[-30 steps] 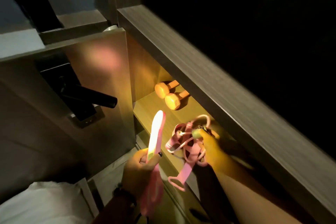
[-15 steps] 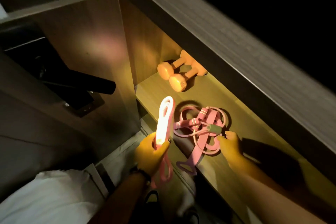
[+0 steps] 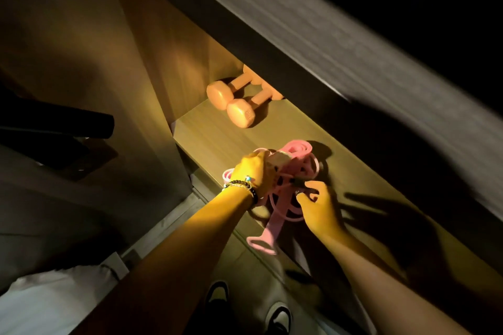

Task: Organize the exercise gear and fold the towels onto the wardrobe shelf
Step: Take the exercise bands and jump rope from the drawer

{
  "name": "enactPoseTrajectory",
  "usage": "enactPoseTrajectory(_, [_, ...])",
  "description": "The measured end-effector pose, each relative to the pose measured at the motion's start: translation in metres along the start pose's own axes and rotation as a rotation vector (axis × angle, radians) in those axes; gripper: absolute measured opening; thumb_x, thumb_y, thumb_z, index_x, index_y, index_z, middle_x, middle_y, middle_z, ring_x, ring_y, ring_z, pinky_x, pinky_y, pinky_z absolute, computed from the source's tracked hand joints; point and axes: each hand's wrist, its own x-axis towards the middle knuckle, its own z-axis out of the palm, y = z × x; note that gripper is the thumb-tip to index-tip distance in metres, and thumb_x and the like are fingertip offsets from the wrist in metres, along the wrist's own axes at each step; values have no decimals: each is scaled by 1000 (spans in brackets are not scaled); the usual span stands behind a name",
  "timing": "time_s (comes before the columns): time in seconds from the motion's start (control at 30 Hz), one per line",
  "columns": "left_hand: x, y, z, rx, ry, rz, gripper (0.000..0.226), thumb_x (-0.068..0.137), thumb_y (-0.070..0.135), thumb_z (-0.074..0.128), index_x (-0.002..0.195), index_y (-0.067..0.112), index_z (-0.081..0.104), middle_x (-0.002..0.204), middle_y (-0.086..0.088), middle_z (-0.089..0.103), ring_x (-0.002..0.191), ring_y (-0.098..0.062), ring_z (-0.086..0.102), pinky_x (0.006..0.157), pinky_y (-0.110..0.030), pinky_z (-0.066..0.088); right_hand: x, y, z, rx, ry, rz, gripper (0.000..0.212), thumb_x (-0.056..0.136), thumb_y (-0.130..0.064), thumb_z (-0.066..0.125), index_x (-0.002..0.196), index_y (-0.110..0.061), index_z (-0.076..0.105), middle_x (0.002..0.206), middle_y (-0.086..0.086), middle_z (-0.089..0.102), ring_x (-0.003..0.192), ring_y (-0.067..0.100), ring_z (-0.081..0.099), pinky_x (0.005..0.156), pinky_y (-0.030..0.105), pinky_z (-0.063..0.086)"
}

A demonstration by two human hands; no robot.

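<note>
Left hand (image 3: 251, 171) gripping a folded pink flat resistance band (image 3: 295, 151) atop tangled pink rubber tubing (image 3: 283, 207) on the wooden wardrobe shelf (image 3: 217, 136). Right hand (image 3: 319, 204) pinching the tubing just beside. Beyond the grip, two orange dumbbells (image 3: 234, 100).

The wooden wardrobe shelf (image 3: 217, 133) carries two orange dumbbells (image 3: 234, 102) side by side at the back and a pink tangle of bands (image 3: 288, 171) near its front edge.

Your left hand (image 3: 251, 171) covers part of the pink bands (image 3: 295, 166), so its grip is unclear. The upper board hides the far ends of the dumbbells (image 3: 239, 111). The board's (image 3: 340, 43) grain is blurred.
</note>
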Motion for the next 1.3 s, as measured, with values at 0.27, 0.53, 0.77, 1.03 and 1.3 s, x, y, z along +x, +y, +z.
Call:
enactPoseTrajectory(0.27, [-30, 1, -4, 87, -10, 60, 60, 88, 20, 60, 145, 25, 39, 149, -2, 38, 136, -24, 38, 110, -36, 30, -29, -3, -11, -171, -76, -45, 55, 95, -19, 54, 146, -17, 34, 149, 9, 38, 134, 27, 42, 104, 39, 40])
enactPoseTrajectory(0.53, [-101, 5, -58, 235, 110, 112, 55, 101, 28, 41, 152, 22, 21, 161, 0, 16, 148, -18, 15, 118, -30, 17, -77, -36, -34, -351, -324, -165, 42, 102, -38, 34, 137, -18, 45, 131, 7, 56, 123, 20, 52, 100, 32, 44])
enactPoseTrajectory(0.77, [-207, 39, -72, 211, 168, 127, 65, 99, 34, 44, 154, 21, 10, 161, 3, 12, 148, -11, 11, 121, -32, 16, -136, -37, -84, -383, -244, -559, 40, 99, -37, 42, 135, -21, 42, 124, -2, 60, 115, 17, 58, 93, 40, 52])
enactPoseTrajectory(1.03, [-331, 108, -20, 158, 341, 135, 69, 99, 35, 45, 154, 24, 6, 162, 6, 7, 148, -6, 3, 121, -31, 15, -221, 15, -165, -485, -274, -804, 70, 100, -42, 38, 154, -24, -2, 162, -7, -4, 147, 9, -9, 121, 34, 9])
enactPoseTrajectory(1.3, [-406, 182, 30, 203, 351, 225, 72, 99, 40, 43, 153, 28, -4, 159, 14, -3, 145, 0, -5, 119, -23, 10, -309, 74, -250, -511, -243, -907, 74, 100, -39, 41, 151, -28, -11, 159, -14, -13, 145, 3, -15, 120, 26, 1])
